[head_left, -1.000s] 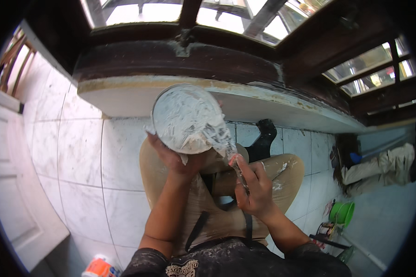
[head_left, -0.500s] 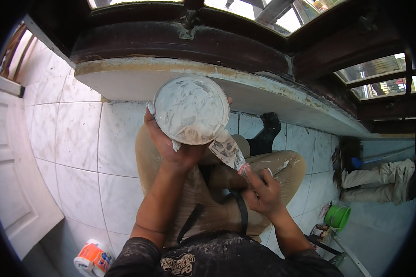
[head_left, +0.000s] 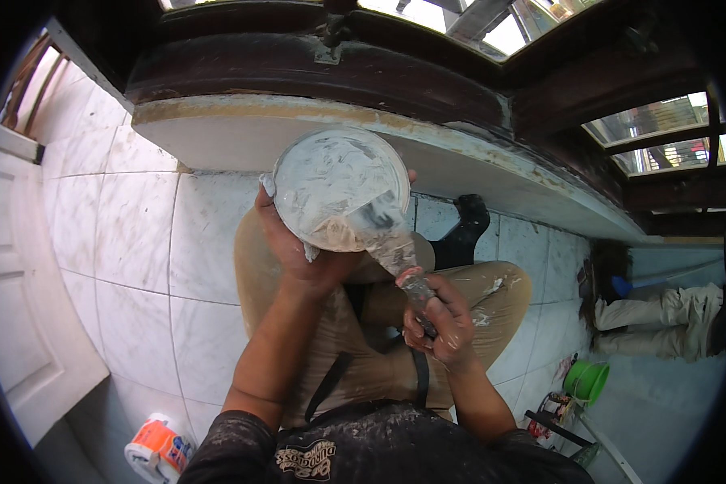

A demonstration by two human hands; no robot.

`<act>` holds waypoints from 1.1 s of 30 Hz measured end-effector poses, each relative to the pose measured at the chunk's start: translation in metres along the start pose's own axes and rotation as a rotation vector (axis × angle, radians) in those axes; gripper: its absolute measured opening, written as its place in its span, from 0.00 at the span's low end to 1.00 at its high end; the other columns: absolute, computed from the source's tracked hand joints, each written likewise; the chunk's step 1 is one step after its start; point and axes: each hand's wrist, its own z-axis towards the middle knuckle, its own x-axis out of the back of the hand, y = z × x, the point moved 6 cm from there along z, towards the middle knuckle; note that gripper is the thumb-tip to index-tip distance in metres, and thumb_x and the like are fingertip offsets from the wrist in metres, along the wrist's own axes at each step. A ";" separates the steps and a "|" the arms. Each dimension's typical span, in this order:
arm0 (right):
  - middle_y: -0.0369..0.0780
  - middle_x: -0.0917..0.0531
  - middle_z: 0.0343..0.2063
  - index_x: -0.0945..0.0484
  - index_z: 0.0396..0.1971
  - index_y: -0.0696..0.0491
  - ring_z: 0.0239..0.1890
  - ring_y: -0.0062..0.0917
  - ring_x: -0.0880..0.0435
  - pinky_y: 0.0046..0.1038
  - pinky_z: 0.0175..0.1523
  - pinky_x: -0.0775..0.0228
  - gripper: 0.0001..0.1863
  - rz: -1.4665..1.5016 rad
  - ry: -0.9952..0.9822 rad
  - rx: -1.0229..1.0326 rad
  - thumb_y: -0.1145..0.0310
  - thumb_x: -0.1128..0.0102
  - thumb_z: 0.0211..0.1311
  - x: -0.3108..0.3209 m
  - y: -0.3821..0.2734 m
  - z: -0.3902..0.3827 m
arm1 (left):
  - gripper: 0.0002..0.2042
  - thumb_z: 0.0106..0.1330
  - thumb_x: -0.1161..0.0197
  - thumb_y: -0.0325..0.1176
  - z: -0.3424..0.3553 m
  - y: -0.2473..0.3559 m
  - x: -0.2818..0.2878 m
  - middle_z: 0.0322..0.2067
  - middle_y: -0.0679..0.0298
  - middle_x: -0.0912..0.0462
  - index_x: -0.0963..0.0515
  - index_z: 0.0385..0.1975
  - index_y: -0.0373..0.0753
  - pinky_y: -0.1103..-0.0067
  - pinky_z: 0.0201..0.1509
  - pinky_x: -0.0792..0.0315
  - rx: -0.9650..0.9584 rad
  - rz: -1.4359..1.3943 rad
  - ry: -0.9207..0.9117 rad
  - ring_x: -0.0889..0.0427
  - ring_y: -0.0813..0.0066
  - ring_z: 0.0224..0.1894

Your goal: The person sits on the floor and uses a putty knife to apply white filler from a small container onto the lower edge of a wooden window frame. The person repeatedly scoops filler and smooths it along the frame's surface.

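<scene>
A round lid-like disc, smeared all over with white putty, rests on my left hand. The fingers of that hand wrap the rim on both sides, and its palm is hidden underneath. My right hand grips a putty knife by its putty-caked handle. The wide blade lies against the lower right part of the disc, over a beige patch of putty. White putty coats some of my left fingertips. Both hands are above my crossed legs.
Ahead runs a pale ledge below a dark wooden window frame. A white panelled door stands at left. An orange-and-white tub is at lower left. At right are a green bucket and beige trouser legs.
The putty knife has moved up and left, from the disc's lower right edge onto its surface. My right hand has turned, showing more of the handle. The disc has shifted slightly right.
</scene>
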 end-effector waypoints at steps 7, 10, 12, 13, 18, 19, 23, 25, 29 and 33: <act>0.37 0.22 0.23 0.23 0.70 0.62 0.18 0.16 0.32 0.24 0.25 0.34 0.26 -0.093 0.095 -0.130 0.56 0.46 0.89 0.036 0.033 -0.028 | 0.60 0.71 0.59 0.88 -0.001 0.009 0.011 0.83 0.31 0.42 0.49 0.90 0.42 0.35 0.84 0.35 -0.012 0.079 0.085 0.36 0.15 0.80; 0.40 0.16 0.28 0.20 0.67 0.64 0.19 0.17 0.29 0.24 0.25 0.32 0.24 -0.218 0.195 -0.040 0.59 0.42 0.86 0.060 0.010 -0.044 | 0.60 0.71 0.60 0.88 -0.001 0.013 0.013 0.83 0.31 0.41 0.49 0.90 0.42 0.35 0.84 0.34 -0.036 0.093 0.116 0.34 0.16 0.80; 0.43 0.12 0.32 0.18 0.66 0.64 0.21 0.17 0.26 0.25 0.26 0.30 0.23 -0.260 0.261 0.089 0.62 0.39 0.84 0.072 -0.018 -0.054 | 0.60 0.71 0.60 0.88 -0.001 0.012 0.013 0.83 0.31 0.40 0.48 0.90 0.42 0.35 0.83 0.33 -0.044 0.109 0.120 0.32 0.18 0.79; 0.42 0.10 0.34 0.17 0.66 0.64 0.23 0.17 0.24 0.25 0.28 0.29 0.22 -0.346 0.248 0.130 0.65 0.38 0.84 0.074 -0.033 -0.057 | 0.61 0.71 0.60 0.88 -0.001 0.011 0.014 0.83 0.32 0.40 0.48 0.90 0.42 0.36 0.83 0.33 -0.037 0.123 0.121 0.32 0.18 0.79; 0.43 0.05 0.42 0.13 0.63 0.64 0.34 0.20 0.12 0.24 0.41 0.21 0.18 -1.060 0.120 0.344 0.71 0.37 0.82 0.025 -0.121 -0.012 | 0.57 0.73 0.57 0.85 -0.006 0.010 0.019 0.81 0.39 0.35 0.45 0.89 0.41 0.40 0.81 0.29 -0.017 0.230 0.114 0.29 0.30 0.79; 0.43 0.05 0.42 0.13 0.63 0.64 0.36 0.21 0.10 0.24 0.42 0.21 0.18 -1.085 0.108 0.321 0.71 0.37 0.82 0.023 -0.125 -0.007 | 0.56 0.74 0.57 0.83 -0.011 0.008 0.028 0.81 0.41 0.33 0.44 0.88 0.41 0.41 0.81 0.29 -0.036 0.209 0.172 0.28 0.32 0.79; 0.40 0.06 0.38 0.12 0.63 0.63 0.36 0.20 0.10 0.24 0.43 0.21 0.18 -1.105 0.055 0.201 0.71 0.35 0.81 0.027 -0.122 0.002 | 0.51 0.78 0.57 0.78 -0.016 0.001 0.037 0.79 0.46 0.30 0.41 0.87 0.40 0.46 0.81 0.28 0.009 -0.081 0.057 0.28 0.41 0.80; 0.38 0.08 0.34 0.12 0.63 0.63 0.33 0.18 0.13 0.23 0.40 0.24 0.18 -1.009 0.063 0.081 0.71 0.34 0.81 0.040 -0.116 0.000 | 0.50 0.79 0.57 0.76 -0.017 -0.003 0.029 0.79 0.48 0.29 0.40 0.87 0.39 0.48 0.81 0.27 0.014 0.156 0.144 0.28 0.42 0.80; 0.33 0.15 0.27 0.12 0.62 0.64 0.25 0.13 0.22 0.22 0.30 0.34 0.18 -0.626 0.157 -0.163 0.68 0.34 0.82 0.057 -0.093 -0.003 | 0.49 0.80 0.61 0.75 -0.010 -0.014 0.031 0.79 0.48 0.28 0.36 0.84 0.36 0.49 0.80 0.27 -0.025 0.230 0.181 0.27 0.43 0.79; 0.32 0.23 0.20 0.13 0.62 0.63 0.17 0.12 0.31 0.21 0.20 0.41 0.20 -0.244 0.311 -0.356 0.63 0.39 0.85 0.067 -0.065 -0.015 | 0.44 0.82 0.46 0.65 -0.016 -0.018 0.038 0.76 0.46 0.27 0.39 0.83 0.34 0.52 0.79 0.27 -0.132 0.349 0.323 0.25 0.47 0.77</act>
